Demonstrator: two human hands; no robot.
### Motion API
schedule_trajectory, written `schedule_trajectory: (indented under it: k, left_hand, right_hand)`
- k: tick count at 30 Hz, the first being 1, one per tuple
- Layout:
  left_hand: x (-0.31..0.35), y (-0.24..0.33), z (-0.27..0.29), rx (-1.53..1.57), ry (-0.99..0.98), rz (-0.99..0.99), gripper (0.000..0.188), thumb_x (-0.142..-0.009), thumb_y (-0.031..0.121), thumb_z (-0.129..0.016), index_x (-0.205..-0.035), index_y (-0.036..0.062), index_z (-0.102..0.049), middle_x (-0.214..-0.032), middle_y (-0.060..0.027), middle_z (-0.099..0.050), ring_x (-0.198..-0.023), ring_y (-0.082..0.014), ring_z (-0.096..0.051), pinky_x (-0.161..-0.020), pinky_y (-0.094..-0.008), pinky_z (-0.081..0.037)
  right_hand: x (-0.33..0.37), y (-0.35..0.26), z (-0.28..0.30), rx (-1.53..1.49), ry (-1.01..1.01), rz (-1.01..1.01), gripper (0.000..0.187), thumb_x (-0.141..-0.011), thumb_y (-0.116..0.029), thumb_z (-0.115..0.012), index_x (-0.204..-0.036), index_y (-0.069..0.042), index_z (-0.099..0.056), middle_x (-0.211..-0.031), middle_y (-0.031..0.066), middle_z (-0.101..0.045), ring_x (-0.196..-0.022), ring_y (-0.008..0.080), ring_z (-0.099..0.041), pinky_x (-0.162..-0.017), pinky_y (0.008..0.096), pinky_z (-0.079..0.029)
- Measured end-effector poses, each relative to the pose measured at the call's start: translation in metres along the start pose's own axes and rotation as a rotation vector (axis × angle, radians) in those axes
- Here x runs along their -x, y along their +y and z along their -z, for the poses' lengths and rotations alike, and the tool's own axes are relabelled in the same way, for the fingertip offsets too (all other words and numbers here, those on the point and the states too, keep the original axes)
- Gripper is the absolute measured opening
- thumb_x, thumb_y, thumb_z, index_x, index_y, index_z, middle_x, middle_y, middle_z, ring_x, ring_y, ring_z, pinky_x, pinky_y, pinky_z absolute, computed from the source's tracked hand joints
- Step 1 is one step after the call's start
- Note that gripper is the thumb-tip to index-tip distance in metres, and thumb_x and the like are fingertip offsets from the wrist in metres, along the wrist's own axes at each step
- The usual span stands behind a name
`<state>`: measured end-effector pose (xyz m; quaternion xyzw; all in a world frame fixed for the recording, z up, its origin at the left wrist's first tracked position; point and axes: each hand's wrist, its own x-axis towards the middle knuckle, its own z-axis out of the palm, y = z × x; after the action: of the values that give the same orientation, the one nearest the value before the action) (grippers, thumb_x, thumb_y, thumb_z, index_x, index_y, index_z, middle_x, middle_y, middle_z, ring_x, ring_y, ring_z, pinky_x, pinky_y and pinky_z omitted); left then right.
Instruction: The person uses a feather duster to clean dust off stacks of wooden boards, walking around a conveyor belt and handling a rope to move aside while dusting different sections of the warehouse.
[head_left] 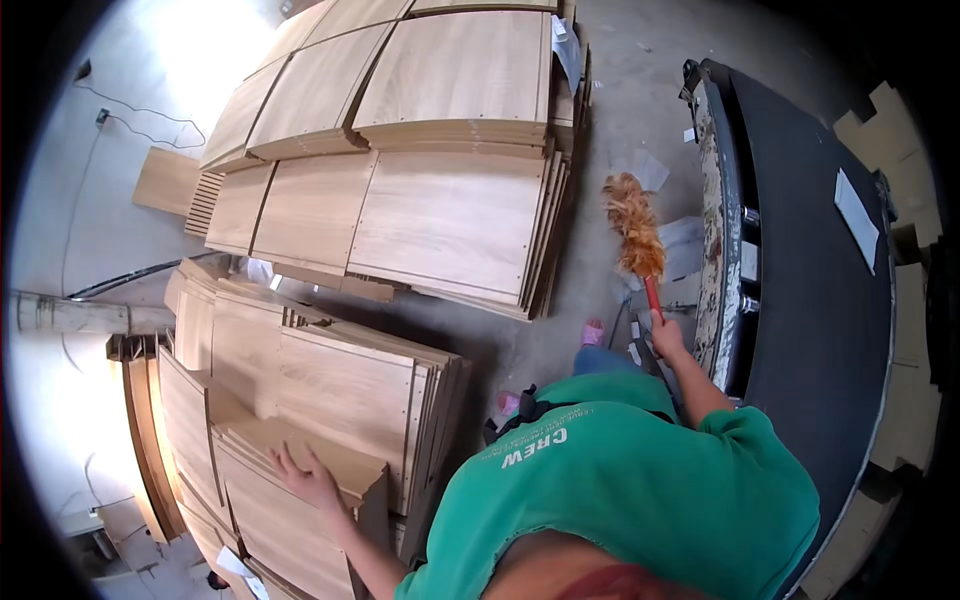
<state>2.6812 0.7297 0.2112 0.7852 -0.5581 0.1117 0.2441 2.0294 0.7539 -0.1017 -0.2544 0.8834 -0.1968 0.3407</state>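
My right hand (666, 336) is closed around the red handle of a feather duster (634, 225). Its fluffy orange-brown head points away from me, over the floor between the wood stacks and the black conveyor. On the left, my left hand (306, 478) has its fingers spread at the near stack of light wood-grain panels (275, 515). Whether the palm rests on a panel or hovers just above it, I cannot tell. Beside that hand, a taller stack of panels (345, 375) shows dark grooves and small holes along its edges.
More stacked panels (450, 215) fill the far left and middle. A conveyor with a black belt (810, 270) and chipped metal side runs along my right, a white sheet (856, 222) on it. Cardboard (905, 355) lies beyond. Paper and plastic scraps (682, 248) litter the concrete floor.
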Motion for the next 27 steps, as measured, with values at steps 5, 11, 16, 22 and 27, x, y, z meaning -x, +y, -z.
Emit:
schedule_trajectory:
  k: [5,11,16,22,27]
  left_hand:
    - [0.054,0.154,-0.12,0.419,-0.615,-0.079,0.032,-0.079,0.022,-0.066,-0.107,0.0082,-0.061,-0.128,-0.0187,-0.047,-0.115,-0.0322,-0.047,-0.094,-0.0408,-0.037]
    - [0.009,0.323,-0.166,0.352,-0.736,-0.56,0.033,-0.077,0.027,-0.067,-0.104,0.0095,-0.063,-0.12,-0.0152,-0.054,-0.105,-0.0313,-0.052,-0.092,-0.0422,-0.036]
    - [-0.06,0.395,-0.184,0.391,-0.741,-0.687,0.028,-0.077,0.023,-0.068,-0.099,0.0064,-0.064,-0.113,-0.0176,-0.057,-0.1,-0.0343,-0.055,-0.087,-0.0408,-0.042]
    - [-0.153,0.473,-0.273,0.783,-0.666,-0.451,0.021,-0.077,0.014,-0.067,-0.096,0.0043,-0.065,-0.113,-0.0186,-0.057,-0.1,-0.0344,-0.054,-0.087,-0.0386,-0.043]
    - [-0.226,0.519,-0.36,0.652,-0.259,-0.685,0.028,-0.08,0.017,-0.064,-0.103,0.0021,-0.061,-0.115,-0.0218,-0.054,-0.104,-0.0367,-0.052,-0.088,-0.0419,-0.042]
  right_hand:
    - [-0.036,-0.133,0.019,-0.267,0.115,0.289,0.05,-0.091,-0.046,-0.042,-0.08,0.001,-0.056,-0.062,0.0158,-0.054,-0.057,0.0306,-0.054,-0.051,0.0403,-0.042]
    - [-0.029,-0.259,0.06,-0.546,0.071,0.497,0.036,-0.092,-0.037,-0.043,-0.089,-0.002,-0.051,-0.073,0.0243,-0.057,-0.072,0.0439,-0.056,-0.062,0.0483,-0.043]
    - [0.0,-0.201,0.06,-0.368,-0.096,0.451,0.032,-0.091,-0.034,-0.046,-0.093,-0.003,-0.054,-0.076,0.0239,-0.058,-0.074,0.0422,-0.058,-0.061,0.047,-0.044]
    - [0.002,-0.166,0.163,0.066,-0.276,0.295,0.04,-0.091,-0.041,-0.042,-0.095,-0.003,-0.054,-0.076,0.0259,-0.06,-0.075,0.0438,-0.059,-0.065,0.0498,-0.046]
    - [-0.051,-0.198,0.121,0.077,-0.18,0.257,0.039,-0.092,-0.038,-0.041,-0.097,-0.002,-0.053,-0.077,0.0273,-0.058,-0.077,0.0461,-0.057,-0.065,0.0491,-0.045]
